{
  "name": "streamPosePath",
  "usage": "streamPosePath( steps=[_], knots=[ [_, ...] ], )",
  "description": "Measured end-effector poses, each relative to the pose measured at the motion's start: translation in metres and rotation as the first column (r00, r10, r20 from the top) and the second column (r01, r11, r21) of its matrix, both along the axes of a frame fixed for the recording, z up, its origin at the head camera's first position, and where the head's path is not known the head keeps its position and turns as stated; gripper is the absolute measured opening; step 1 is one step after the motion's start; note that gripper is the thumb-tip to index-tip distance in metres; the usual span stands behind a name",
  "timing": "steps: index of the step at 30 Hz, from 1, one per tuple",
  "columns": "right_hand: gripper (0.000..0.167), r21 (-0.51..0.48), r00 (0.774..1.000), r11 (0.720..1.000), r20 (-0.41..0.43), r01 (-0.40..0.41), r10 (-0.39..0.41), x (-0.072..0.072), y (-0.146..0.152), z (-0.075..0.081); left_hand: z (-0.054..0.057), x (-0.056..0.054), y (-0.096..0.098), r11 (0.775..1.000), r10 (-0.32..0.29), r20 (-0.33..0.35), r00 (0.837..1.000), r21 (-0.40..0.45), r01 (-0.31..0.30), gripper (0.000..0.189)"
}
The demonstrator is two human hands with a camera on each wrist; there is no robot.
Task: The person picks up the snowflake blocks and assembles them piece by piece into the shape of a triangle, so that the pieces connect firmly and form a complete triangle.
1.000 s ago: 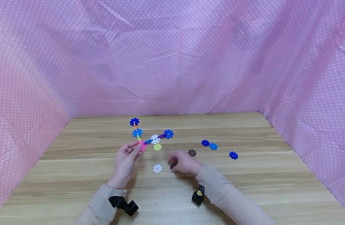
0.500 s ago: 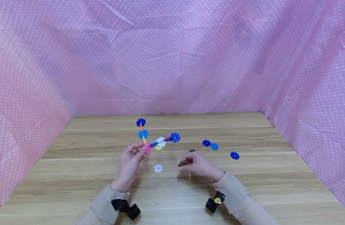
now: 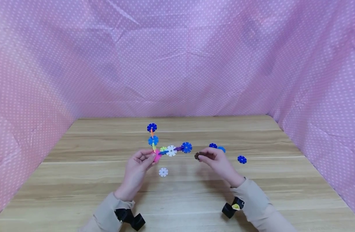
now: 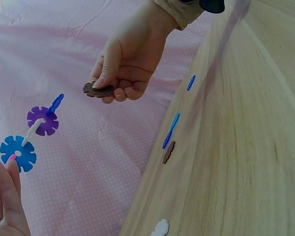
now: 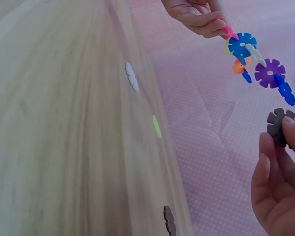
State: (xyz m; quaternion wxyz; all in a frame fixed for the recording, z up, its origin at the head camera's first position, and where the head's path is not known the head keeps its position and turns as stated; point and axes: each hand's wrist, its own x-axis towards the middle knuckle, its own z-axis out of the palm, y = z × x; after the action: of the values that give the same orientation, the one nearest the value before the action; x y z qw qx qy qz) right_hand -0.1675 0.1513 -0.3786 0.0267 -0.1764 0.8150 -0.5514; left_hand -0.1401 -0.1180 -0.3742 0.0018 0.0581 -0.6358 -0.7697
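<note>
My left hand pinches the pink notched disc at the corner of a V-shaped chain of interlocking plastic snowflake discs. One branch runs away through yellow, a light blue disc and orange to a dark blue disc. To the right the other goes through blue, a white disc and a purple disc, ending in a blue disc. My right hand holds a brown disc between thumb and fingers, a gap away from that blue end.
On the wooden table lie a loose white disc, a yellow-green disc and a second brown disc. Further right are two dark blue discs, one at the far side, and a light blue disc. Pink dotted cloth surrounds the table.
My right hand has lifted the brown disc and moved right and away from me, turning it. My left hand has shifted to the right with the chain, which now partly overlaps the yellow-green disc.
</note>
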Motion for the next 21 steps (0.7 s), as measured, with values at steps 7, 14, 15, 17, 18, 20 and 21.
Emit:
streamPosePath(
  steps=[7, 14, 15, 17, 18, 20, 21],
  knots=[
    [0.011, 0.037, 0.962, 0.99, -0.245, 0.133, -0.12, 0.007, 0.002, 0.004, 0.002, 0.005, 0.003, 1.0, -0.016, 0.014, 1.0, -0.007, 0.016, 0.017],
    [0.018, -0.003, 0.819, 0.987, -0.558, 0.159, -0.133, 0.013, 0.001, 0.001, 0.002, 0.009, 0.007, 0.998, -0.047, 0.037, 0.998, -0.033, 0.049, 0.02],
    [0.019, -0.017, 0.81, 0.988, -0.571, 0.156, -0.138, 0.013, 0.001, 0.001, 0.002, 0.01, 0.007, 0.998, -0.052, 0.041, 0.998, -0.038, 0.054, 0.021],
    [0.02, -0.035, 0.797, 0.986, -0.585, 0.161, -0.151, 0.014, 0.001, 0.0, 0.002, 0.011, 0.008, 0.997, -0.057, 0.039, 0.998, -0.047, 0.058, 0.022],
    [0.02, -0.043, 0.791, 0.986, -0.591, 0.164, -0.157, 0.014, 0.002, 0.0, 0.002, 0.012, 0.008, 0.997, -0.06, 0.034, 0.998, -0.05, 0.061, 0.022],
    [0.02, -0.052, 0.783, 0.984, -0.599, 0.168, -0.166, 0.015, 0.003, -0.001, 0.002, 0.013, 0.009, 0.997, -0.061, 0.024, 0.998, -0.05, 0.062, 0.022],
    [0.021, -0.053, 0.778, 0.984, -0.606, 0.168, -0.165, 0.015, 0.003, -0.002, 0.002, 0.013, 0.01, 0.997, -0.063, 0.021, 0.998, -0.048, 0.064, 0.023]
  ],
)
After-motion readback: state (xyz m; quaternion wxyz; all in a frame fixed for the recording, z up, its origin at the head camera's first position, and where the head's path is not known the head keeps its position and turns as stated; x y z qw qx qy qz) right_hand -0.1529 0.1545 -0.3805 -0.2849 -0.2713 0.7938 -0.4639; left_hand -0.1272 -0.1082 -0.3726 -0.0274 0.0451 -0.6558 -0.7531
